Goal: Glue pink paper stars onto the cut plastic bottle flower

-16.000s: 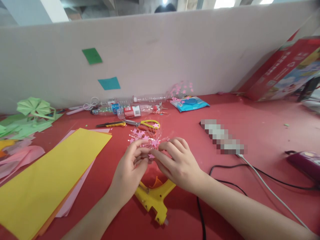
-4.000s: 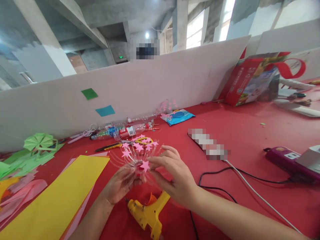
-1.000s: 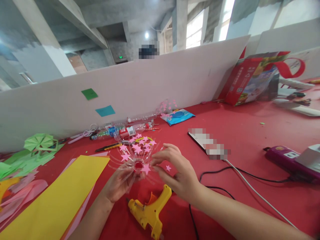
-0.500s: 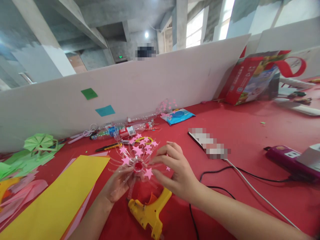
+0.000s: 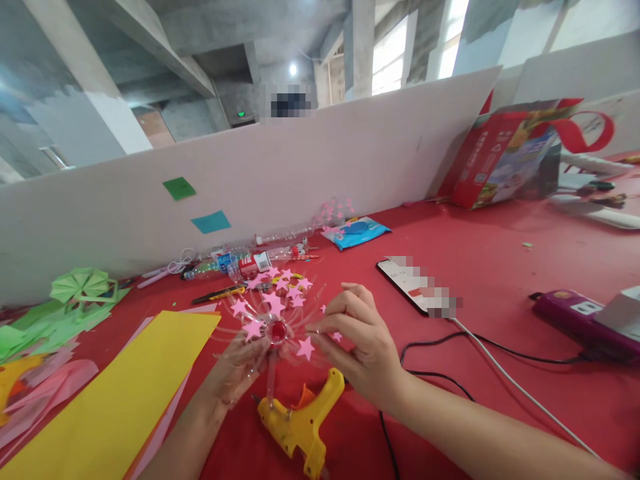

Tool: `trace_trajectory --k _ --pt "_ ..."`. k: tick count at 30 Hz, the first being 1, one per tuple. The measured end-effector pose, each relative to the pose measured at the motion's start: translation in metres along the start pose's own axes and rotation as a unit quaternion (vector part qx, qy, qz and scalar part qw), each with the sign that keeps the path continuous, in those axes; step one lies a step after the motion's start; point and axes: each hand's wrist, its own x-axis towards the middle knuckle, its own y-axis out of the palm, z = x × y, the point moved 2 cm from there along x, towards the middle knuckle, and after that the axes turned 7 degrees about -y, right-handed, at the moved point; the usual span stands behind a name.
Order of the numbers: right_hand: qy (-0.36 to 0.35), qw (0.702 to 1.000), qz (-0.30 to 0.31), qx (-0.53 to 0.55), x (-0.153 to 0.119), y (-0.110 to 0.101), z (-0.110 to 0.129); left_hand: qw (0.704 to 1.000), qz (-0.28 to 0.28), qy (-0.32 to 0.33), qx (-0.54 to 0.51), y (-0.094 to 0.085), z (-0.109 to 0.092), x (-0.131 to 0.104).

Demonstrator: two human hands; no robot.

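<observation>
My left hand (image 5: 245,363) is closed around a cut clear plastic bottle (image 5: 277,331), its round mouth facing me. Thin clear strips fan out from the bottle, and several pink paper stars (image 5: 273,305) sit on them. To its right, my right hand (image 5: 357,340) has thumb and forefinger pinched at one of the strips, next to a pink star (image 5: 305,348). The fingertips partly hide what they grip. Below both hands, a yellow glue gun (image 5: 295,427) lies on the red table, its nozzle to the left.
Yellow paper sheets (image 5: 125,380) and green paper scraps (image 5: 55,320) lie at left. A utility knife (image 5: 215,294), plastic bottles (image 5: 250,264) and a blue wipes packet (image 5: 357,233) are behind. A phone (image 5: 405,287), cables and a purple power strip (image 5: 585,327) lie right, before a white partition (image 5: 300,167).
My right hand has shifted slightly right, its fingertips drawing closer together. The nearby star has moved right too, and the bottle's strips have turned a little in my left hand.
</observation>
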Motion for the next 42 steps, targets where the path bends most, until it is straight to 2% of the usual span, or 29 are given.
trace_trajectory --k 7,10,14,23,29,37,42 --pt "0.046 0.998 0.035 -0.012 0.001 0.002 -0.006 0.999 0.016 -0.011 0.031 0.004 0.0 0.001" --pt "0.064 0.998 0.022 -0.012 0.0 0.0 -0.006 0.999 0.024 -0.011 0.035 0.005 0.001 -0.001" --pt "0.057 0.998 0.003 -0.004 0.0 -0.002 -0.002 0.999 0.023 -0.014 0.039 0.006 0.001 -0.001" --pt "0.055 0.998 0.03 0.006 -0.004 0.005 -0.006 0.999 0.034 -0.01 0.039 0.007 0.002 0.003" --pt "0.096 0.995 0.014 0.019 -0.005 0.005 -0.008 0.999 0.034 -0.009 0.04 0.005 0.003 0.003" --pt "0.133 0.99 0.047 0.026 -0.006 0.009 -0.007 0.999 0.031 -0.006 0.016 0.008 0.003 0.004" --pt "0.131 0.989 0.053 0.034 -0.007 0.009 -0.005 1.0 0.025 -0.003 0.013 0.012 0.003 0.002"
